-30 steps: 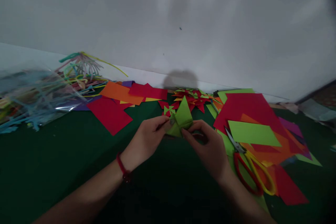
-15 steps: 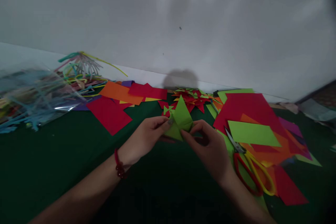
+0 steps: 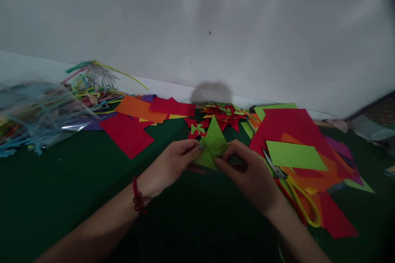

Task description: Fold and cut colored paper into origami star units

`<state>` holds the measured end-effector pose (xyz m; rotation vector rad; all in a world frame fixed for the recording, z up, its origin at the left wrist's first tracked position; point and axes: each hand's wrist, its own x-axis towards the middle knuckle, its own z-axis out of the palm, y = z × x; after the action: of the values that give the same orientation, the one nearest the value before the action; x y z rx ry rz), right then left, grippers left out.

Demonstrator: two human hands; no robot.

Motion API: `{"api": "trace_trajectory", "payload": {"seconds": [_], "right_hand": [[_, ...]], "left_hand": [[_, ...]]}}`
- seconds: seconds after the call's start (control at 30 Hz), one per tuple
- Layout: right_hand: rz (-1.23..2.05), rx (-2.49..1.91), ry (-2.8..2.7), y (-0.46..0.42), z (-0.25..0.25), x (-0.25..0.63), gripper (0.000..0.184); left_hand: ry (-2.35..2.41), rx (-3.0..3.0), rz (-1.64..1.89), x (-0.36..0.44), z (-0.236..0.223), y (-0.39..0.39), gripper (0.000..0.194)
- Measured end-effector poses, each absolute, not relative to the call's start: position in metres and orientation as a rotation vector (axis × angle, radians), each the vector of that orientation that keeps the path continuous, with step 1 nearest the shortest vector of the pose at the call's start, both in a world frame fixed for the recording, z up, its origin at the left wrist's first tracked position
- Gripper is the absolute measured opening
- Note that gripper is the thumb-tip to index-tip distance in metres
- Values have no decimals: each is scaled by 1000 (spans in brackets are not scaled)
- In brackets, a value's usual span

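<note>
A folded light green paper (image 3: pixel 214 137) is held up between both hands, one pointed corner standing upward. My left hand (image 3: pixel 177 158), with a red beaded bracelet at the wrist, pinches its left side, thumb in front. On the right side, my right hand (image 3: pixel 243 168) grips the paper's lower edge between thumb and fingers. Just behind the paper lies a red and green paper star (image 3: pixel 196 128). Farther back sits a pile of red, green and orange paper stars (image 3: pixel 224 115). Scissors (image 3: pixel 293 193) with red and yellow handles lie beside my right forearm, which partly covers them.
Colored paper sheets (image 3: pixel 285 125) overlap on the right. Red and orange paper pieces (image 3: pixel 126 135) lie left of center. A clear plastic bag (image 3: pixel 58 111) with pipe cleaners is at far left. A pale wall (image 3: pixel 197 24) rises behind the dark green table surface (image 3: pixel 77 185).
The folded paper now sits slightly lower and its flap looks narrower, more of the star behind it showing. My right forearm covers more of the scissors' red handle.
</note>
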<state>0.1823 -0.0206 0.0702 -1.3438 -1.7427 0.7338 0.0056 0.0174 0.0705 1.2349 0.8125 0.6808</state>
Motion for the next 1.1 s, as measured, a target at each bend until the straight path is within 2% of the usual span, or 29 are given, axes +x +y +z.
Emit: {"api": "trace_trajectory", "payload": {"seconds": [0.3,0.47,0.6,0.77,0.9,1.1], "right_hand": [[831,-1323,-1590,-14,53,176,15],[1062,-1195,-1340,-12,57,175,26],[1062,-1207,-1304,-11,58,175,48],[1146,-1261,-1369,-9,58,180,19],[1278,-1273,-1342,-6,56,184,14],[1275,-1327,-1270,-2,53,185,9]], "left_hand": [[883,1286,739,5,68,21,21],[883,1310,769,3,69,23,25],[875,1378,762,3,69,21,22],[895,1385,784,3,67,24,21],[883,1336,760,2,63,28,22],[952,1410,805,6,57,26,20]]}}
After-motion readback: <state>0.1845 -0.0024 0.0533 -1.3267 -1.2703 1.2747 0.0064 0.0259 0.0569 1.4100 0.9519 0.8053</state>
